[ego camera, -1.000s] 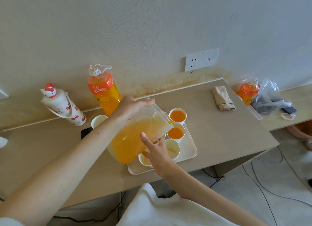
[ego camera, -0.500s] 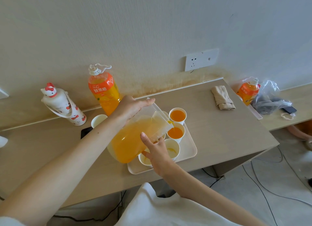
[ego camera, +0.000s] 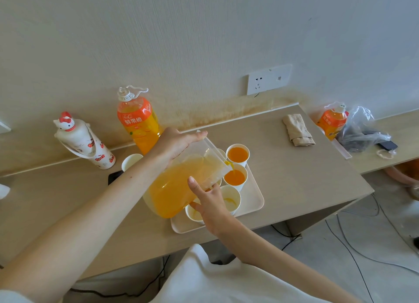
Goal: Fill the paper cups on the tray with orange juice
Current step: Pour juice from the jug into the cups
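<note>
Plastic jug slants spout-right over cup, left hand and right hand fingers gripping.

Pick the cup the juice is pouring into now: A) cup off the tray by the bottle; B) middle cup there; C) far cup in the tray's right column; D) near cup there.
B: the stream from the pitcher lands in the middle cup, between the full far cup and the almost empty near cup.
</note>
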Available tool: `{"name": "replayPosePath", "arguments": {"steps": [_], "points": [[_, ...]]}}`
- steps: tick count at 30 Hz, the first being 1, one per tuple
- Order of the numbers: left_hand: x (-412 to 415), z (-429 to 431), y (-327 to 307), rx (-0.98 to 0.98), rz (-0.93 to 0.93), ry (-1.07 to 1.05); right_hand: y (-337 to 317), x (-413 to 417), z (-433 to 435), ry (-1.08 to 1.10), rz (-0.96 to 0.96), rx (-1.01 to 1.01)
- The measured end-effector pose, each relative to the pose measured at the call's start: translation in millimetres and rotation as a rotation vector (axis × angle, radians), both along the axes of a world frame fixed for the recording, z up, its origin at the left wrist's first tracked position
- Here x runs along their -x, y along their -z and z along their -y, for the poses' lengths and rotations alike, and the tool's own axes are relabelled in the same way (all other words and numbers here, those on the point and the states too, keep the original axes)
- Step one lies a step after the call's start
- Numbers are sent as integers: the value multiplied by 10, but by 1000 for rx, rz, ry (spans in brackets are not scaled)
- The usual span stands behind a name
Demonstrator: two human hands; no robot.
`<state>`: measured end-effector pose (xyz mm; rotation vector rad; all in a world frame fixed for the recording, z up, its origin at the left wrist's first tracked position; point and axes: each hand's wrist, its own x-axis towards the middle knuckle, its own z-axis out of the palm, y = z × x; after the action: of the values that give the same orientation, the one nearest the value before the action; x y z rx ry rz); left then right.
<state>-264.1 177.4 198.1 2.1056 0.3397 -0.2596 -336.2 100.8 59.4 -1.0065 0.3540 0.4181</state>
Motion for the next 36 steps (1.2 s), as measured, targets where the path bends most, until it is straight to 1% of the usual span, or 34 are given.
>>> {"name": "replayPosePath", "arguments": {"steps": [4,11,18,22,36], "points": [[11,32,-3,-13,16,-6,3,-1,-4,3,3,1],[12,31,-21,11,-18,-5,17,-10,0,-4,-3,0],[0,26,-8,-20,8,-6,5,-14,5,5,0,7],[-2,30,-12,-28,-13,10,5,-13,10,3,0,1],[-25,33,-13,-1,-7,13,8,-5,-1,5,3,19]]}}
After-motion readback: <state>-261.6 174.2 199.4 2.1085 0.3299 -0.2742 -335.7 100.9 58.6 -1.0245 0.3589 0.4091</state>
